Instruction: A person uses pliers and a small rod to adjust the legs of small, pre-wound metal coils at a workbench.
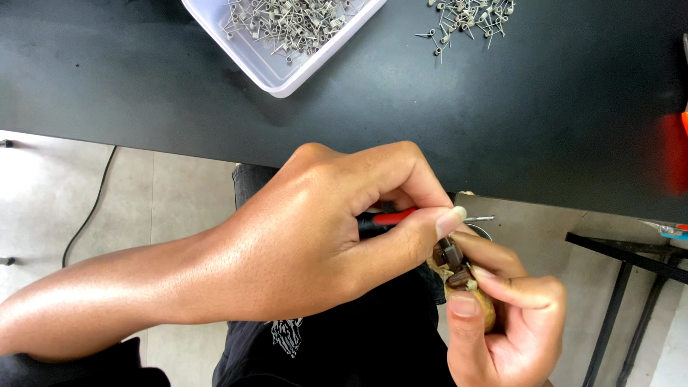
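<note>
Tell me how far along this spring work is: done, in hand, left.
Which batch is finished cannot be told. A loose pile of springs lies on the black table, apart from the white tray, which holds many more. In hand: the left hand works a red-handled tool against a small brown part pinched by the right hand. Many pieces look left.
</note>
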